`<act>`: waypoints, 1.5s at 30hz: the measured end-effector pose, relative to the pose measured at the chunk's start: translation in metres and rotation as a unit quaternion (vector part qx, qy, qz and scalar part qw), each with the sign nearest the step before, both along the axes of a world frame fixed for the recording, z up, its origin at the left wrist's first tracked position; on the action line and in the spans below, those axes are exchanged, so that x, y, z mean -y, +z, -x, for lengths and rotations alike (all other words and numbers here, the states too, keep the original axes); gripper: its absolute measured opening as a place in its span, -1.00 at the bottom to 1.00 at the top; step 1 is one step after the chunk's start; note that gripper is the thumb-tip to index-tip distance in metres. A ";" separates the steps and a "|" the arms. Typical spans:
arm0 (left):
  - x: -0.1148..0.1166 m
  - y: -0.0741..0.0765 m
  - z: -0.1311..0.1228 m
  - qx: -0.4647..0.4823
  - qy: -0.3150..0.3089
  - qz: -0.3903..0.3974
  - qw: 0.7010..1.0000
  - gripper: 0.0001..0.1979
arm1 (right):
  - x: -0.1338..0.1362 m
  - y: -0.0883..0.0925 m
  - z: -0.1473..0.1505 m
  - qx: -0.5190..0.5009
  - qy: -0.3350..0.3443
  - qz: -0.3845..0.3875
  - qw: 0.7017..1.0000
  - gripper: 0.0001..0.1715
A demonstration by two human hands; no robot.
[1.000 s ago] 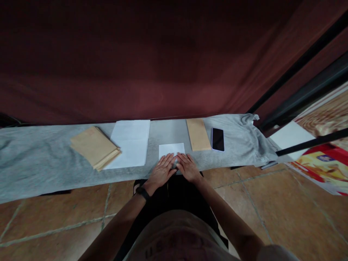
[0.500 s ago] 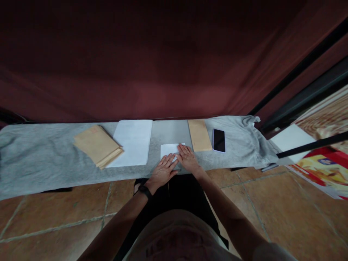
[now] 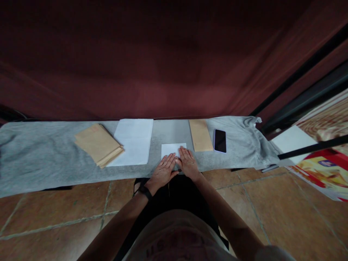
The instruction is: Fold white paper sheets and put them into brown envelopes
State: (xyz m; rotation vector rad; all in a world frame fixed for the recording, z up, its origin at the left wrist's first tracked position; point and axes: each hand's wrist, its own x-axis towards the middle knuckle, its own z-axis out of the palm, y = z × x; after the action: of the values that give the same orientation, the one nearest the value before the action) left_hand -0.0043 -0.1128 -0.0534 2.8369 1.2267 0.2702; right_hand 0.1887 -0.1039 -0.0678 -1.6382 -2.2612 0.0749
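A small white paper lies on the grey cloth in front of me, its lower part hidden under both hands. My left hand rests flat on its lower left, fingers stretched out. Flat on its right side is my right hand, with its fingers extended and its thumb near the left hand. To the right lies a brown envelope. A stack of white sheets is on the left, partly under a pile of brown envelopes.
A phone lies right of the single envelope. The grey cloth covers a long narrow surface. Behind it hangs a dark red curtain. Black bars and a red and yellow box are at the far right.
My right hand has slid slightly down and to the right on the small paper. The left hand has hardly moved.
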 end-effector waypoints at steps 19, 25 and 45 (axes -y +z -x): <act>-0.016 0.007 -0.021 0.054 0.138 0.005 0.989 -0.36 | 0.008 0.003 -0.007 0.022 -0.022 0.008 0.999 -0.26; -0.027 0.002 -0.047 0.050 0.084 0.025 0.995 -0.36 | 0.007 -0.001 -0.009 0.037 -0.015 0.012 0.999 -0.30; -0.036 -0.005 -0.019 0.036 0.177 0.015 0.983 -0.31 | 0.011 -0.004 -0.003 0.002 -0.066 -0.014 0.998 -0.28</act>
State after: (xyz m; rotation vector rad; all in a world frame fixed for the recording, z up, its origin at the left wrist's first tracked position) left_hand 0.0146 -0.0767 -0.0581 2.5415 1.6982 0.3579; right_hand 0.1917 -0.1145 -0.0717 -1.7686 -2.1412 0.0086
